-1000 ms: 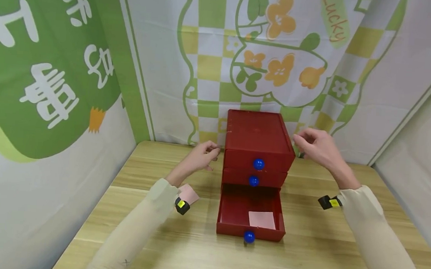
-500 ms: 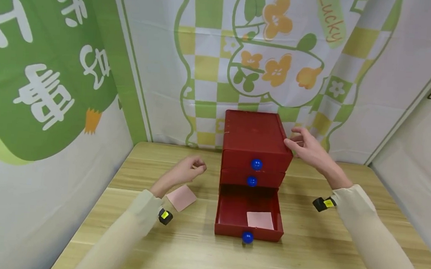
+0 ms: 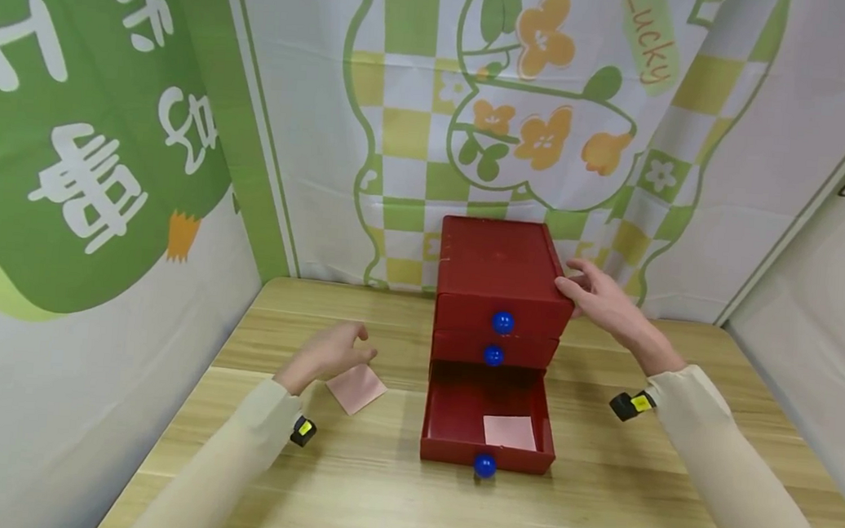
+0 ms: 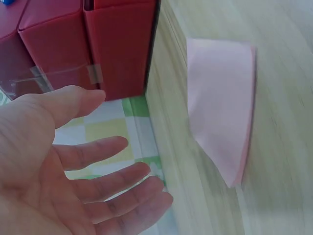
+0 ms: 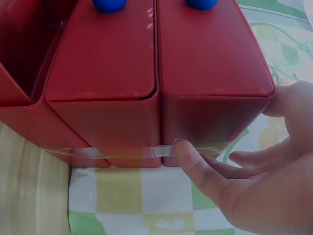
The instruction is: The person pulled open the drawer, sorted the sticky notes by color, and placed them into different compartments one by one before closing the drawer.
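Note:
A red three-drawer box (image 3: 496, 257) with blue knobs stands at the back of the table, its bottom drawer (image 3: 449, 452) pulled out. One pink square of paper (image 3: 512, 434) lies inside that drawer. Another pink paper square (image 3: 356, 392) is on the table to the left; in the left wrist view one long edge of it looks bent up. Fingers spread and holding nothing, my left hand (image 3: 328, 354) hovers just behind this paper. My right hand (image 3: 607, 308) touches the box's upper right edge with the thumb, while an extended finger (image 5: 198, 169) lies against its side.
A printed cloth (image 3: 409, 140) hangs right behind the box, with more cloth walls (image 3: 242, 317) at both sides. Clear tape (image 5: 127, 152) runs across the side of the box. Wood tabletop (image 3: 620, 490) surrounds the drawer.
My left hand has moved from beside the box leftward and toward me, to the loose paper. My right hand has come in from the right onto the box's upper edge.

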Available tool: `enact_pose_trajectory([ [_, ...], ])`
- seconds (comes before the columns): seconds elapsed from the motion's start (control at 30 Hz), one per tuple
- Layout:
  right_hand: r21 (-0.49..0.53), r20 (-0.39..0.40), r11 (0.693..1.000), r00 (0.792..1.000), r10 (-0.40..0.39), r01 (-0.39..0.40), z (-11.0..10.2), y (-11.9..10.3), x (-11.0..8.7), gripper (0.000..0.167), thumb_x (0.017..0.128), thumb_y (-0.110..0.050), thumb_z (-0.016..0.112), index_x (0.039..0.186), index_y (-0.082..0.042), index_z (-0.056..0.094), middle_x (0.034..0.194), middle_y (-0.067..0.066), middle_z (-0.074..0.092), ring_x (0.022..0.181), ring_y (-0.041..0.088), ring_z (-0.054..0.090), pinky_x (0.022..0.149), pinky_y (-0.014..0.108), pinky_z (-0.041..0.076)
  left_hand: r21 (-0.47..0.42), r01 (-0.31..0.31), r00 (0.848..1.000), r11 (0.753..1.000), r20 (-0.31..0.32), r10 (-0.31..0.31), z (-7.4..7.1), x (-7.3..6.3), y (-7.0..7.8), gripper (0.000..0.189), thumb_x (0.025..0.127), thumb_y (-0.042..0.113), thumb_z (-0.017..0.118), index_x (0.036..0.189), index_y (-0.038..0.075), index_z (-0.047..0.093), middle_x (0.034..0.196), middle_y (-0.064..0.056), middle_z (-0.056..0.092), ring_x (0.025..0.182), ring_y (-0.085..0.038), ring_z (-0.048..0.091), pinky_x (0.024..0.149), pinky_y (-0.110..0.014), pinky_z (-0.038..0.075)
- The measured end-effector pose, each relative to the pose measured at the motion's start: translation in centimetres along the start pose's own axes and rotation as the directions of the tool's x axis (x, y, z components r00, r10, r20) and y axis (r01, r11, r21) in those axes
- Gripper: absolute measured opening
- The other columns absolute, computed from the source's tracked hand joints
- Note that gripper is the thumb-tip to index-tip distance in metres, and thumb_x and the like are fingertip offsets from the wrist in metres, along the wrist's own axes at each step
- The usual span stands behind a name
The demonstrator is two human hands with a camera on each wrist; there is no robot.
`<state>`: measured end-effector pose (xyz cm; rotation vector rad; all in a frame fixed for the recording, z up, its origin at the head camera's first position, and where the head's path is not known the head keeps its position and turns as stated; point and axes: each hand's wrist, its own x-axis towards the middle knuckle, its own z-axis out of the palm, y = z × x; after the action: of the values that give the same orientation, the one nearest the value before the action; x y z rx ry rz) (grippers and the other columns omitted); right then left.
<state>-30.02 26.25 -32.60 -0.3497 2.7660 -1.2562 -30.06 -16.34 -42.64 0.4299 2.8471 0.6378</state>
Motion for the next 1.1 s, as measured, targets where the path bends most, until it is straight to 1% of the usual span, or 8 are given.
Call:
enact_pose_trajectory([
  [0.13, 0.048, -0.001, 0.999, 1.000, -0.002, 0.002, 0.1, 0.2, 0.0, 0.070, 0.102, -0.046, 0.046, 0.154, -0.005, 0.023, 0.140, 0.025, 0.049, 0.093, 0.019, 0.062, 0.088, 0.035, 0.055, 0.052, 0.015, 1.000, 0.999, 0.013, -0.016, -0.1, -0.2, -0.3, 0.053, 0.093, 0.039, 0.062, 0.130, 0.001, 0.056, 0.131, -0.019, 0.061, 0.108, -0.030, 0.062, 0.090, -0.050, 0.053],
  [0.33, 0.118, -0.004, 0.993, 1.000, 0.004, -0.004, 0.2, 0.2, 0.1, 0.069, 0.101, -0.045, 0.049, 0.154, -0.006, 0.027, 0.143, 0.023, 0.049, 0.106, 0.016, 0.061, 0.081, 0.018, 0.053, 0.100, 0.022, 0.992, 0.995, 0.120, -0.034, 0.2, -0.3, -0.4, 0.060, 0.090, 0.041, 0.066, 0.134, 0.003, 0.053, 0.136, -0.018, 0.057, 0.122, -0.036, 0.056, 0.100, -0.055, 0.048],
  [0.5, 0.147, 0.004, 0.989, 1.000, 0.001, -0.002, 0.1, 0.4, 0.2, 0.069, 0.101, -0.043, 0.050, 0.154, -0.005, 0.028, 0.145, 0.023, 0.047, 0.102, 0.011, 0.062, 0.081, 0.020, 0.055, 0.081, 0.040, 0.984, 0.996, 0.169, -0.053, 0.7, -0.2, -0.5, 0.063, 0.089, 0.041, 0.069, 0.137, 0.004, 0.051, 0.136, -0.019, 0.057, 0.125, -0.036, 0.054, 0.103, -0.055, 0.046],
  [0.63, 0.148, 0.005, 0.989, 1.000, -0.004, 0.003, 0.1, 0.4, 0.2, 0.068, 0.101, -0.043, 0.051, 0.153, -0.005, 0.029, 0.141, 0.024, 0.050, 0.098, 0.008, 0.063, 0.086, 0.029, 0.057, 0.111, 0.035, 0.986, 0.993, 0.160, -0.052, 1.2, -0.2, -0.8, 0.062, 0.088, 0.039, 0.070, 0.135, 0.003, 0.052, 0.134, -0.020, 0.058, 0.123, -0.036, 0.055, 0.104, -0.053, 0.047],
  [0.77, 0.128, -0.004, 0.992, 1.000, -0.010, 0.011, 0.1, 0.4, 0.1, 0.068, 0.101, -0.044, 0.051, 0.153, -0.005, 0.031, 0.140, 0.024, 0.052, 0.103, 0.012, 0.063, 0.090, 0.036, 0.057, 0.147, 0.050, 0.990, 0.988, 0.121, -0.068, 1.4, -0.4, -1.2, 0.060, 0.088, 0.037, 0.071, 0.133, 0.002, 0.054, 0.131, -0.021, 0.059, 0.118, -0.036, 0.057, 0.101, -0.052, 0.049],
  [0.83, 0.129, -0.003, 0.992, 1.000, -0.013, 0.013, 0.1, 0.4, 0.1, 0.068, 0.101, -0.044, 0.050, 0.153, -0.006, 0.030, 0.141, 0.024, 0.051, 0.107, 0.015, 0.062, 0.091, 0.035, 0.057, 0.156, 0.059, 0.991, 0.986, 0.108, -0.076, 1.5, -0.5, -1.4, 0.058, 0.088, 0.037, 0.071, 0.132, 0.003, 0.055, 0.130, -0.021, 0.059, 0.115, -0.034, 0.058, 0.097, -0.052, 0.050],
  [0.97, 0.126, -0.003, 0.992, 1.000, -0.019, 0.019, 0.1, 0.6, 0.1, 0.067, 0.102, -0.044, 0.049, 0.154, -0.006, 0.030, 0.144, 0.023, 0.049, 0.111, 0.018, 0.060, 0.088, 0.027, 0.057, 0.172, 0.068, 0.991, 0.983, 0.107, -0.087, 1.7, -0.6, -1.7, 0.057, 0.083, 0.038, 0.074, 0.128, 0.006, 0.058, 0.121, -0.016, 0.059, 0.102, -0.029, 0.058, 0.086, -0.049, 0.053],
  [1.1, 0.125, -0.006, 0.992, 1.000, -0.025, 0.025, 0.1, 0.8, 0.1, 0.067, 0.101, -0.043, 0.050, 0.153, -0.006, 0.031, 0.142, 0.023, 0.050, 0.107, 0.012, 0.060, 0.085, 0.023, 0.056, 0.191, 0.084, 0.986, 0.978, 0.126, -0.109, 2.1, -0.9, -1.3, 0.055, 0.078, 0.038, 0.078, 0.123, 0.011, 0.061, 0.114, -0.013, 0.057, 0.094, -0.027, 0.055, 0.079, -0.047, 0.053],
])
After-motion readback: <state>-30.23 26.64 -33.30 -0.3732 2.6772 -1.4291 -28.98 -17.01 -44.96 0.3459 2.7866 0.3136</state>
